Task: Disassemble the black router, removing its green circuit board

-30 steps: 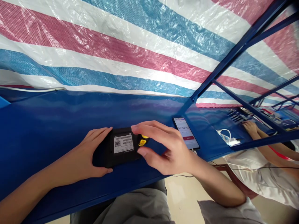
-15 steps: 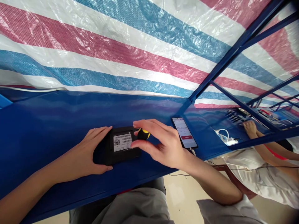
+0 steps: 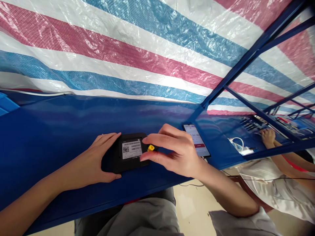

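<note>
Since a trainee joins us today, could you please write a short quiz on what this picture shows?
1. True or false: The left hand spans one end of the black device, with thumb and fingers on opposite sides.

2. Multiple choice: Which colours show on the tool between the thumb and forefinger of the right hand?
(a) red and white
(b) green and grey
(c) yellow and black

3. Fill in the blank: The phone with the lit screen lies to the person's ____ of the black device.

Key: 1. True. 2. (c). 3. right.
</note>
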`<control>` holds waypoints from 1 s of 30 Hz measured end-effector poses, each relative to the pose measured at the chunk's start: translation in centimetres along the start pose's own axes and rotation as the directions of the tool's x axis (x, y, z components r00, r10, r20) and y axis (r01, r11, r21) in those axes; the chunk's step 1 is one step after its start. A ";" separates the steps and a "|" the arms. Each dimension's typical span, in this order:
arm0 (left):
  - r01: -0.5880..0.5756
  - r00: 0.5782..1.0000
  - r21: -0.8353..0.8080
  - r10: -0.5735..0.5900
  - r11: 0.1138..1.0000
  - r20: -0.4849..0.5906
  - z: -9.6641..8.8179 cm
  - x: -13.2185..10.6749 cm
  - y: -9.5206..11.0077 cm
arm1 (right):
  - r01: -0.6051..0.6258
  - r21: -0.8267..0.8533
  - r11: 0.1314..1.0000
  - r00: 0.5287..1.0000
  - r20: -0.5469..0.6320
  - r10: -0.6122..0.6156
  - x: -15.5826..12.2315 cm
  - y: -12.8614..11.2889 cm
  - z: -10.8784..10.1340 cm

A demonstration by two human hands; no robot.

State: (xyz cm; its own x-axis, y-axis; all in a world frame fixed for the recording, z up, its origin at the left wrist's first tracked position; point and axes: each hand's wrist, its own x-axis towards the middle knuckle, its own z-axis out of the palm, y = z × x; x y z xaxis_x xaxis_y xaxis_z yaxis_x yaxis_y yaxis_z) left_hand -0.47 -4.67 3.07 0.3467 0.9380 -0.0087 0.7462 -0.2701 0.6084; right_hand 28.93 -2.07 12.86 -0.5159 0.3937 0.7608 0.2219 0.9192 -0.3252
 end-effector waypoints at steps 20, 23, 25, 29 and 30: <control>-0.059 0.996 0.031 0.060 0.998 -0.058 0.5 0.1 -0.8 | -0.085 -0.128 0.988 0.995 0.048 0.091 0.5 0.3 0.8; -0.039 0.998 0.026 0.040 0.999 -0.052 0.4 0.0 -0.3 | -0.095 -0.190 0.977 0.995 -0.041 0.088 0.4 0.2 0.7; -0.035 0.998 0.023 0.036 0.999 -0.048 0.3 0.0 -0.1 | -0.056 -0.146 0.988 0.998 -0.035 0.052 0.4 0.2 0.3; -0.031 0.998 0.020 0.032 0.999 -0.046 0.2 0.0 0.1 | -0.081 0.094 0.992 0.993 0.091 0.072 0.6 0.1 -0.5; -0.026 0.999 0.021 0.027 0.999 -0.046 0.3 0.0 0.0 | -0.103 0.132 0.986 0.989 0.115 0.088 0.6 0.1 -0.7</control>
State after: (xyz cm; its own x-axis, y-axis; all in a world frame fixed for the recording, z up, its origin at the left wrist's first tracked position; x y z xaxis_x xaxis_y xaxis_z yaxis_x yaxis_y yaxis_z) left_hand -0.26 -4.72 2.87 0.3398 0.9395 0.0441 0.7487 -0.2986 0.5919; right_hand 29.19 -1.72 13.71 -0.5864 0.4705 0.6594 0.1628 0.8659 -0.4730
